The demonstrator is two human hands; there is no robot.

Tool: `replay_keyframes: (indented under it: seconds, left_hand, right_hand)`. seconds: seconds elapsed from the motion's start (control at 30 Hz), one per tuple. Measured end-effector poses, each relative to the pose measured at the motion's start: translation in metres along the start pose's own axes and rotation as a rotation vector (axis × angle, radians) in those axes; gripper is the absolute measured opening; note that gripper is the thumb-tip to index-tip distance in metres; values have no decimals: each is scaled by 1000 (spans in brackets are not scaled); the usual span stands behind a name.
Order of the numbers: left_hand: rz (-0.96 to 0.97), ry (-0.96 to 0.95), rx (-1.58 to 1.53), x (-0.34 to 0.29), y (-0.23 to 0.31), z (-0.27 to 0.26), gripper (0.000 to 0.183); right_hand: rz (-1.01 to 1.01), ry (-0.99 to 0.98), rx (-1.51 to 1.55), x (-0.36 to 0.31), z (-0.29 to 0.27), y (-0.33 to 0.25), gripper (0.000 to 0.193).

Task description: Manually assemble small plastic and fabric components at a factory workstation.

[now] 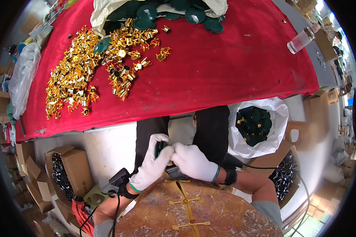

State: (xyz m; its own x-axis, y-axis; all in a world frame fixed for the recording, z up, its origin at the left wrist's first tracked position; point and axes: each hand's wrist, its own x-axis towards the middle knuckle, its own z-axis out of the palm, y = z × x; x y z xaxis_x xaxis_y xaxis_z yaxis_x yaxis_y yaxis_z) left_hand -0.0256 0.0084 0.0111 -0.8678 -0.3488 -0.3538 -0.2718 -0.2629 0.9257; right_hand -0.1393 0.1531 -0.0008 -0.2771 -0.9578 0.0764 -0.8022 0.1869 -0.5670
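Observation:
My left hand (pixel 150 166), in a white glove with a green cuff, is closed around a dark green plastic disc (pixel 160 147) above my lap. My right hand (pixel 194 162), gloved the same way, meets it at the fingertips. Its fingers are pinched together, and whatever is between them is hidden. On the red-covered table (pixel 221 67) ahead lies a heap of small shiny gold pronged fittings (pixel 73 75). Behind them, more green discs (pixel 146 14) spill from a pale woven sack (pixel 101 14).
To the right of my legs stands a white bag (pixel 279 136) with green discs and a few gold pieces inside. Cardboard boxes (pixel 77 170) of dark shiny parts flank me. A clear glass (pixel 301 40) lies at the table's right edge. Cables (pixel 261 168) trail near both wrists.

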Motion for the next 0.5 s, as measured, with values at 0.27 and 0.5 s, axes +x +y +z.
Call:
replay_keyframes:
  seconds: [0.27, 0.5]
  left_hand:
    - [169, -76, 155, 2, 7, 7, 28]
    - [-225, 6, -414, 5, 0, 0, 20]
  right_hand:
    - [891, -445, 1494, 6, -9, 22, 41]
    - [-48, 33, -42, -6, 4, 10, 37]
